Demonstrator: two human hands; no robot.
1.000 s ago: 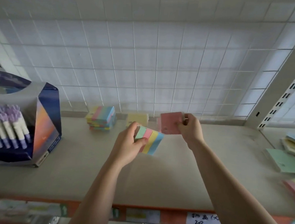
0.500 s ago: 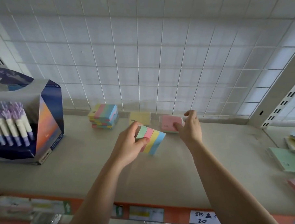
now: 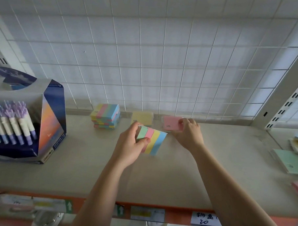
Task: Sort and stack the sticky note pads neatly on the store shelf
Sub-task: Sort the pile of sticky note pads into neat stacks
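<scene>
While the right hand (image 3: 189, 134) curls its fingers round the right edge of the pink sticky note pad (image 3: 171, 123) at the foot of the wire grid (image 3: 147, 61), the step looks to be squaring that pad into its row. To do it well, push it flat until its back edge runs parallel to the grid, in line with the yellow pad (image 3: 142, 118) further left along the grid, then let go without dragging it askew. The left hand (image 3: 129, 146) grasps a four-colour striped pad (image 3: 152, 142), tilted and held out in front of the grid, off the shelf (image 3: 167, 178). It probably belongs on the striped stack (image 3: 105, 116), further left again along the grid's foot, with its edges flush so the pile does not lean.

The shelf is pale and matt. A pen display box (image 3: 47, 122) stands forward of the grid's left end. Past the grid's right end lie loose pads, among them a green pad (image 3: 291, 160), not yet sorted. A handwritten price label (image 3: 205, 219) sits on the orange front strip.
</scene>
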